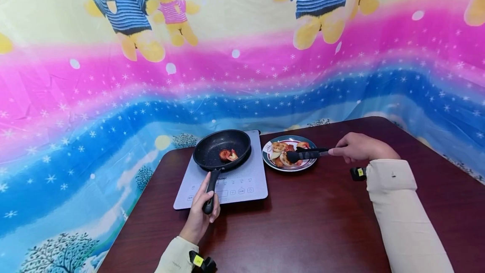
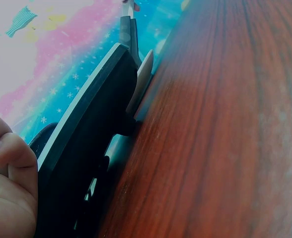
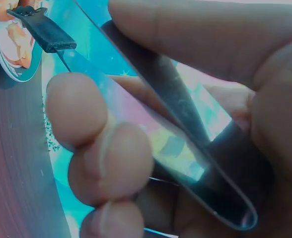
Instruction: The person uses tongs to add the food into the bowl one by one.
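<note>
Reddish-brown table bears a cooktop seemingly lettered "Haier"; left grip holds pan handle, right grip tongs.

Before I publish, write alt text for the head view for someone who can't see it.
A person's right hand holds tongs over a plate of browned food; the left hand grips the handle of a frying pan, reddish food inside, on a pale cooktop.

pan: black, food inside, near far left corner of counter | tongs: black-tipped metal, crossing right rim of plate
</note>
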